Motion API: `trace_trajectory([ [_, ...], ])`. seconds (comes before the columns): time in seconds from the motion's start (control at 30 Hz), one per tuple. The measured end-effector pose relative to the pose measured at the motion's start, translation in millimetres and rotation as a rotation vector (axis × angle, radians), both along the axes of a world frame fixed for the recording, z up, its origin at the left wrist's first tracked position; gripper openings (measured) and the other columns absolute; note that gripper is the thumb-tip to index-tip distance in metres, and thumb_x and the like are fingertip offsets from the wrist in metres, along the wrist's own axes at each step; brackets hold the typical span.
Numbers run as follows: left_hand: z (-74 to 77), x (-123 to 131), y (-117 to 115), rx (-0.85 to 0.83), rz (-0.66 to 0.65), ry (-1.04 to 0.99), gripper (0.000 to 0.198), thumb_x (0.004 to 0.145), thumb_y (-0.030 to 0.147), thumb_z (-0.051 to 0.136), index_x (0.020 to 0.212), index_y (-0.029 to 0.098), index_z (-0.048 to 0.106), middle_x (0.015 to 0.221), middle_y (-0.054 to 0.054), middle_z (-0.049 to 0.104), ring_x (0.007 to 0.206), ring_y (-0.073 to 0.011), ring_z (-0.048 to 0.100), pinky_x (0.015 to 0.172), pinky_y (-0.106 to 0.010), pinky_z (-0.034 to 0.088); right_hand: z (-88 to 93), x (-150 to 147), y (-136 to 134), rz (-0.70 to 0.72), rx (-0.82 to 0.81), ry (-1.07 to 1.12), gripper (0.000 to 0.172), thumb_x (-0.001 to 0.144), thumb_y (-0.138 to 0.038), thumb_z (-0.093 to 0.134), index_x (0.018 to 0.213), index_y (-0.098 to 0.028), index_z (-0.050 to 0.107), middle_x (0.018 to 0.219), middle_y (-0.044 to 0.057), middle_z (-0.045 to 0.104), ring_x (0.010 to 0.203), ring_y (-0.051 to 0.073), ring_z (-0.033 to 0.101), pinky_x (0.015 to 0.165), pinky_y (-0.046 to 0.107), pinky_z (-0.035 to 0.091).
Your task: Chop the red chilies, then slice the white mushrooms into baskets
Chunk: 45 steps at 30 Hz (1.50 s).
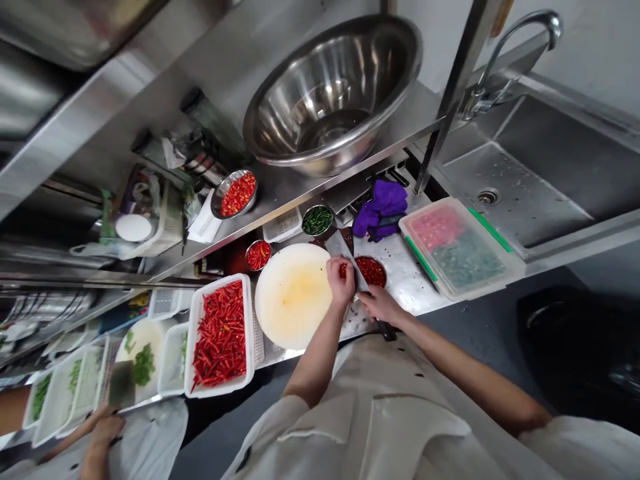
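My right hand is closed around the dark handle of a cleaver, whose broad blade points away from me. My left hand is curled against the blade, with chopped red chilies showing between its fingers. Beside the blade, partly hidden, stands a bowl of chopped red chilies. Left of my hands lies a round white cutting board with a yellowish stain in its middle. A white basket full of whole red chilies stands left of the board.
Behind lie a bowl of green chilies, a small bowl of red chilies and purple gloves. A lidded box sits before the sink. A large steel basin rests on the shelf. At left, a co-worker's hands hold a cleaver near greens.
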<state>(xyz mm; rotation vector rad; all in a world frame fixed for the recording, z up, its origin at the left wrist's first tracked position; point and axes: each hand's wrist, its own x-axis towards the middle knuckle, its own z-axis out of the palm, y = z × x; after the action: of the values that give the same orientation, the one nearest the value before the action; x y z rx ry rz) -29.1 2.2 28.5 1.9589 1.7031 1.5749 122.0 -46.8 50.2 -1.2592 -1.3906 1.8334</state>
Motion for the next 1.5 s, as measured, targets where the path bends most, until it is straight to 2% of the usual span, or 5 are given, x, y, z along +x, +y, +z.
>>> trace_trajectory([
  [0.27,-16.1,25.5,8.6,-0.047,-0.004,0.164,0.014,0.099,0.025,0.055,0.088,0.021,0.063,0.101,-0.010,0.064,0.104,-0.0233,0.062,0.096,-0.039,0.051,-7.6,115.7,-8.8,0.066,0.063,-0.321,0.026,0.101,-0.030,0.047,0.079,-0.021,0.056,0.054,-0.003,0.055,0.048,0.014,0.055,0.053,0.025,0.037],
  [0.53,-2.2,53.2,24.6,-0.114,0.106,0.195,0.010,0.096,0.022,0.053,0.090,0.021,0.062,0.096,-0.010,0.064,0.100,-0.0248,0.060,0.097,-0.041,0.048,9.5,140.3,-6.0,0.181,0.242,-0.417,0.029,0.100,-0.032,0.049,0.074,-0.022,0.057,0.051,-0.002,0.055,0.055,0.017,0.060,0.059,0.027,0.037],
  [0.83,-40.1,33.8,-90.7,-0.665,0.310,-0.496,0.026,0.093,0.044,0.065,0.085,0.020,0.059,0.078,-0.001,0.061,0.074,-0.0157,0.059,0.076,-0.028,0.049,-17.8,206.3,8.9,-0.002,0.165,-0.375,0.037,0.095,-0.056,0.047,0.076,-0.025,0.055,0.048,-0.003,0.053,0.046,0.019,0.057,0.055,0.030,0.043],
  [1.2,-47.8,75.2,-61.0,-0.777,0.414,-1.269,0.014,0.077,0.023,0.076,0.081,0.016,0.065,0.077,-0.006,0.069,0.070,-0.0187,0.067,0.076,-0.037,0.062,3.1,198.5,38.7,0.073,0.401,-0.787,0.034,0.085,-0.058,0.044,0.068,-0.030,0.052,0.060,0.010,0.067,0.069,0.033,0.072,0.064,0.037,0.051],
  [1.5,-23.9,-1.5,-175.9,-0.767,0.140,-1.362,0.014,0.064,0.023,0.074,0.069,0.017,0.062,0.063,-0.004,0.066,0.057,-0.0199,0.065,0.065,-0.039,0.062,-32.6,149.4,-9.8,-0.006,0.461,-0.908,0.054,0.077,-0.076,0.045,0.099,-0.033,0.068,0.069,0.013,0.074,0.072,0.047,0.075,0.069,0.054,0.058],
])
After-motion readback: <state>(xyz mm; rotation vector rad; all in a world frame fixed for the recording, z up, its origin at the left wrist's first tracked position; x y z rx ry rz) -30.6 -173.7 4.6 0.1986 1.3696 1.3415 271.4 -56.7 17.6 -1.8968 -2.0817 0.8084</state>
